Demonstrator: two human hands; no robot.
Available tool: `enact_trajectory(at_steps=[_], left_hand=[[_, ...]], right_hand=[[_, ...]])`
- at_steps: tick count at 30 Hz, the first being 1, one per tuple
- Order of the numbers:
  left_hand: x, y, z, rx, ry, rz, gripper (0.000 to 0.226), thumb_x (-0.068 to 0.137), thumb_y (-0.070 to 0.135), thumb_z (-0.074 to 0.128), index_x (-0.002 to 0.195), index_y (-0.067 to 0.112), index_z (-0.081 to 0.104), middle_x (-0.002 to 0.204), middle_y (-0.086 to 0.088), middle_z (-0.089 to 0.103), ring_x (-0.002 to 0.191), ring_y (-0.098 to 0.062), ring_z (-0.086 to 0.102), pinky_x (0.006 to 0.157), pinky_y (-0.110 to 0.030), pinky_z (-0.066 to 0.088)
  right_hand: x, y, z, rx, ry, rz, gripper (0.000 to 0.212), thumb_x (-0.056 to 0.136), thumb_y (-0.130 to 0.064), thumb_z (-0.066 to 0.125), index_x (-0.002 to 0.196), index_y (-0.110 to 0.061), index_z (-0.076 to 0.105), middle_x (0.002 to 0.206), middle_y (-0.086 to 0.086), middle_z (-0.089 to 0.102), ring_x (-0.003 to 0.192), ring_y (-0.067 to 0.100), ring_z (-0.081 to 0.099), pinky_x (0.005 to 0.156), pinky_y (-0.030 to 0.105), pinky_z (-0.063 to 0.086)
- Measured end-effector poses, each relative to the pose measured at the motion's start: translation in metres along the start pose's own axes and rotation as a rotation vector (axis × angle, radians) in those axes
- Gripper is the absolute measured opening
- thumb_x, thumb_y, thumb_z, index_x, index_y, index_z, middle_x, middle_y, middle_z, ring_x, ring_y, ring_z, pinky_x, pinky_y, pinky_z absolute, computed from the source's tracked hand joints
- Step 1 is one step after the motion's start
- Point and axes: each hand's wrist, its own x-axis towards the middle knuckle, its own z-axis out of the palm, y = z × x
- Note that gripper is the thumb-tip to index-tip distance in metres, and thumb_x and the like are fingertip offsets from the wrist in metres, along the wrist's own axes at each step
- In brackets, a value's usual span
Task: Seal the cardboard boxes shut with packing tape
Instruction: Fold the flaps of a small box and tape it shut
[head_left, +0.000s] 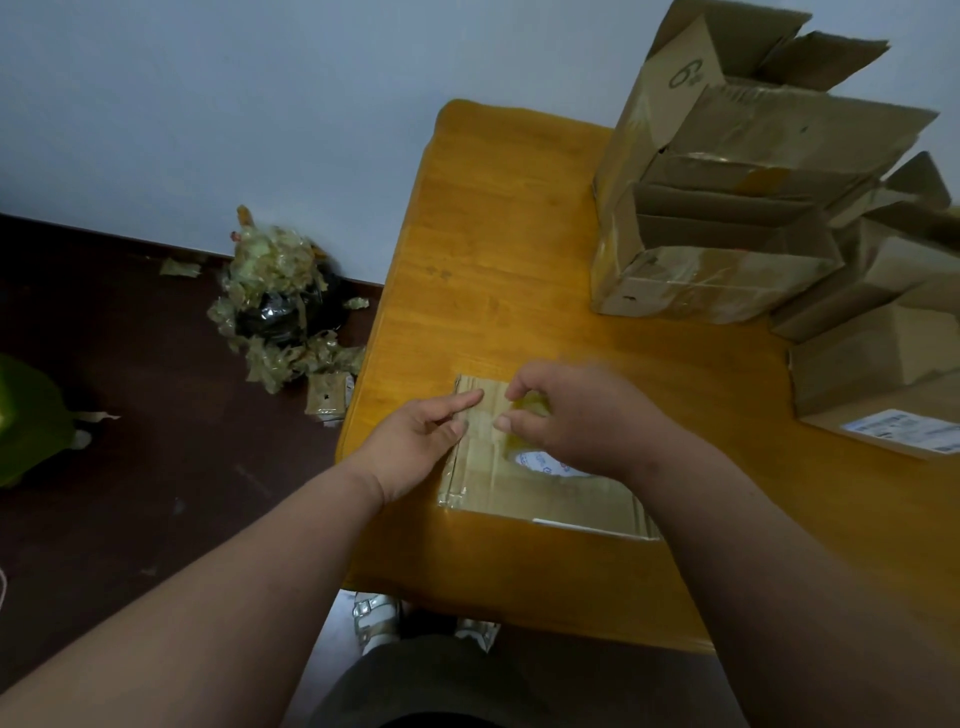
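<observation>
Orange wooden table (519, 234) against a pale wall, dark floor beside it, and a heap of crumpled tape scraps (280, 306) on that floor. Stacked cardboard boxes (727, 208) crowd the table's far right. Nearer, a flat cardboard box (519, 493) lies under both hands. The left hand (415, 441) presses straight fingers on its top; the right hand (576, 415) grips a yellowish tape roll (530, 415), mostly hidden and blurred.
</observation>
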Motion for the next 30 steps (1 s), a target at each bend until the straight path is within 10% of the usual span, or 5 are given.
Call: enact_trajectory(at_steps=[10, 18, 23, 30], left_hand=[[0.007, -0.007, 0.013, 0.326, 0.234, 0.033, 0.038, 0.094, 0.023, 0.057, 0.124, 0.047, 0.057, 0.111, 0.023, 0.043, 0.096, 0.0, 0.052, 0.091, -0.022, 0.043], [0.002, -0.006, 0.029, 0.006, 0.136, 0.017, 0.047, 0.1, 0.011, 0.051, 0.137, 0.04, 0.043, 0.156, 0.004, 0.026, 0.145, -0.014, 0.023, 0.122, -0.037, 0.019], [0.001, -0.001, 0.03, -0.16, 0.131, -0.036, 0.052, 0.101, 0.01, 0.049, 0.123, 0.057, 0.045, 0.144, 0.022, 0.027, 0.137, -0.003, 0.028, 0.116, -0.026, 0.026], [0.004, -0.001, 0.027, -0.163, 0.173, -0.061, 0.051, 0.1, 0.009, 0.051, 0.118, 0.057, 0.051, 0.138, 0.027, 0.03, 0.136, -0.005, 0.03, 0.119, -0.037, 0.028]], right_hand=[[-0.029, 0.048, 0.006, 0.805, -0.041, 0.248, 0.055, 0.069, -0.054, 0.071, 0.103, -0.012, 0.069, 0.105, 0.006, 0.068, 0.104, 0.026, 0.06, 0.092, 0.042, 0.045], [-0.025, 0.045, 0.012, 0.78, -0.046, 0.162, 0.04, 0.07, -0.06, 0.07, 0.084, -0.022, 0.073, 0.081, 0.001, 0.072, 0.076, 0.014, 0.067, 0.072, 0.036, 0.052], [-0.022, 0.05, 0.009, 0.535, 0.08, 0.037, 0.04, 0.082, -0.056, 0.069, 0.065, -0.022, 0.054, 0.061, -0.007, 0.046, 0.052, 0.001, 0.04, 0.053, 0.025, 0.034], [-0.044, 0.088, -0.023, 0.446, 0.085, 0.147, 0.055, 0.077, -0.068, 0.064, 0.074, -0.012, 0.064, 0.07, 0.004, 0.058, 0.063, 0.011, 0.051, 0.062, 0.032, 0.04]])
